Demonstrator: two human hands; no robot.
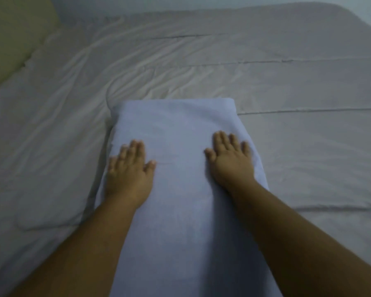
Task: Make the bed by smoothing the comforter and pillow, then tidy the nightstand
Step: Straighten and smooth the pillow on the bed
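A long, rectangular pale blue fabric pillow (176, 125) lies lengthwise from the frame's centre down to 6 o'clock on the off-white quilted comforter (276, 78). The comforter is creased into soft ripples towards 10 and 11 o'clock, and is flatter and crossed by stitched seams from 1 to 4 o'clock. The left hand (128, 172) at the pillow's 9 o'clock edge and the right hand (230, 161) at its 3 o'clock edge both press flat on the smooth cloth, fingers straight, gripping nothing; a blurred pale yellow-green padded shape (15, 39) fills the 10 o'clock corner.
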